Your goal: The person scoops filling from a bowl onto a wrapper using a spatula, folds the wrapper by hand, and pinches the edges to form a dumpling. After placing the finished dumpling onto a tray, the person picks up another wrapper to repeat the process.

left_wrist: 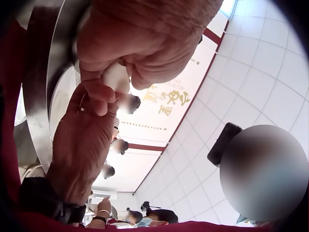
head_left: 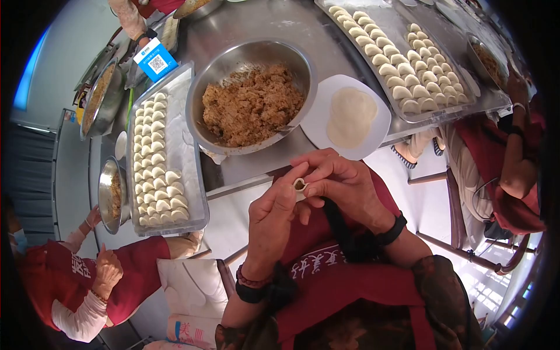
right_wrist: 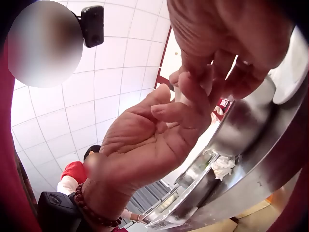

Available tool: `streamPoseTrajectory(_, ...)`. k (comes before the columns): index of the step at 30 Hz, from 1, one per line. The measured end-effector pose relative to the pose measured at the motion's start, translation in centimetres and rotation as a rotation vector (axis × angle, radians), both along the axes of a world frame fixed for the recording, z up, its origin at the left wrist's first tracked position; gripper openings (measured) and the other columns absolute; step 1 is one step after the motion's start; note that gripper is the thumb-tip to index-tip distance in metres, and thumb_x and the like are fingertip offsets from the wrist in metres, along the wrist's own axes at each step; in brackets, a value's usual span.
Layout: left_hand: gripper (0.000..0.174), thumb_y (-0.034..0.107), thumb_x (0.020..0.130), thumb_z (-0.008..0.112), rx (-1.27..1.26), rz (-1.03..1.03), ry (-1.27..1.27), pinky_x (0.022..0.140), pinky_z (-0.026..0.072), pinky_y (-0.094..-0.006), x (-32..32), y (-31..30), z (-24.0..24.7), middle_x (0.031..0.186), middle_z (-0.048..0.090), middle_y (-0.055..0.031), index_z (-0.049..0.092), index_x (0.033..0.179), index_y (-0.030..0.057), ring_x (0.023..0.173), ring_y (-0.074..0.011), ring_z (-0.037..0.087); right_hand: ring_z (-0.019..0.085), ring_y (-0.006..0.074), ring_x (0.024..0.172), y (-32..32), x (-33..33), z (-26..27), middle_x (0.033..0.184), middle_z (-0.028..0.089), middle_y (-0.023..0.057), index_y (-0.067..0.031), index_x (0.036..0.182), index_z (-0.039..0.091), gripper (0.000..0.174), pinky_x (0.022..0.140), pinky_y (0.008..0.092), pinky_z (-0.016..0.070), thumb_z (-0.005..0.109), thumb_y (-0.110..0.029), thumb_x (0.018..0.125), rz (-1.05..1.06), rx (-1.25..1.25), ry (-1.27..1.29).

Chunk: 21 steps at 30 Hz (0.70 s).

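A small dumpling [head_left: 300, 185] with an open pocket of filling is held up in front of the apron, between both hands. My left hand [head_left: 273, 213] grips it from the left, thumb and fingers around its side. My right hand [head_left: 349, 185] pinches its dough edge from the right. In the left wrist view the pale dumpling [left_wrist: 116, 78] shows between the fingers. The right wrist view has it mostly hidden behind the fingers. Beyond the hands stand a steel bowl [head_left: 195, 116] of brown minced filling [head_left: 254, 105] and a white plate [head_left: 376, 125] with flat round wrappers [head_left: 351, 114].
Trays of dumplings in rows stand left [head_left: 201, 213] and right [head_left: 420, 114] on the steel table [head_left: 233, 181]. A blue QR-code card [head_left: 155, 60] stands behind the left tray. Smaller filling bowls [head_left: 109, 192] sit at the sides. People in red aprons [head_left: 131, 280] are at both sides.
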<state>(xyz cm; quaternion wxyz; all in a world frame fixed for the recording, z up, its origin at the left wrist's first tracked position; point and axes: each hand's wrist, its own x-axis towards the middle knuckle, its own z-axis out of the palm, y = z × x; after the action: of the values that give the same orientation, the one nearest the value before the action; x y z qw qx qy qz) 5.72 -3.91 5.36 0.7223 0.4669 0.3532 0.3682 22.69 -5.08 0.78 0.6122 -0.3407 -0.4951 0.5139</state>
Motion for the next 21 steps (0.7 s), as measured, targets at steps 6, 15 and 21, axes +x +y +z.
streamPoseTrajectory(6, 0.054, 0.04, 0.107, 0.037, -0.022, -0.046, 0.073, 0.064, 0.044, -0.0209, 0.0, 0.1, 0.3, 0.097, 0.066, -0.0075, 0.048, 0.14, -0.002, 0.077, -0.01, 0.059, 0.061, 0.0188, 0.108, -0.7, 0.0, 1.6, 0.123, 0.062, 0.0158, -0.0009, 0.102, 0.068, 0.016, 0.097, 0.0354, 0.0471, 0.068, -0.001, 0.087, 0.092, -0.297, 0.216)
streamPoseTrajectory(15, 0.063, 0.047, 0.107, 0.028, -0.054, -0.154, 0.065, 0.072, 0.0482, -0.0252, -1.1, 1.0, -1.1, 0.112, 0.063, -0.0133, 0.051, 0.132, -0.0059, 0.087, -0.0142, 0.063, 0.061, 0.0192, 0.115, -0.8, 0.3, 0.0, 0.134, 0.056, 0.0169, 0.0002, 0.101, 0.067, 0.012, 0.093, 0.0305, 0.0507, 0.063, 0.003, 0.09, 0.088, -0.147, 0.053)
streamPoseTrajectory(21, 0.07, 0.05, 0.106, 0.025, -0.401, -0.011, -0.381, 0.103, 0.0477, -0.0457, -0.2, 0.6, -1.8, 0.129, 0.056, -0.0215, 0.045, 0.133, -0.0108, 0.117, -0.0297, 0.058, 0.064, 0.0182, 0.109, -0.7, -0.5, -0.1, 0.132, 0.056, 0.0167, -0.0005, 0.094, 0.065, 0.005, 0.095, 0.0296, 0.0513, 0.066, 0.001, 0.089, -0.009, -0.144, 0.011)
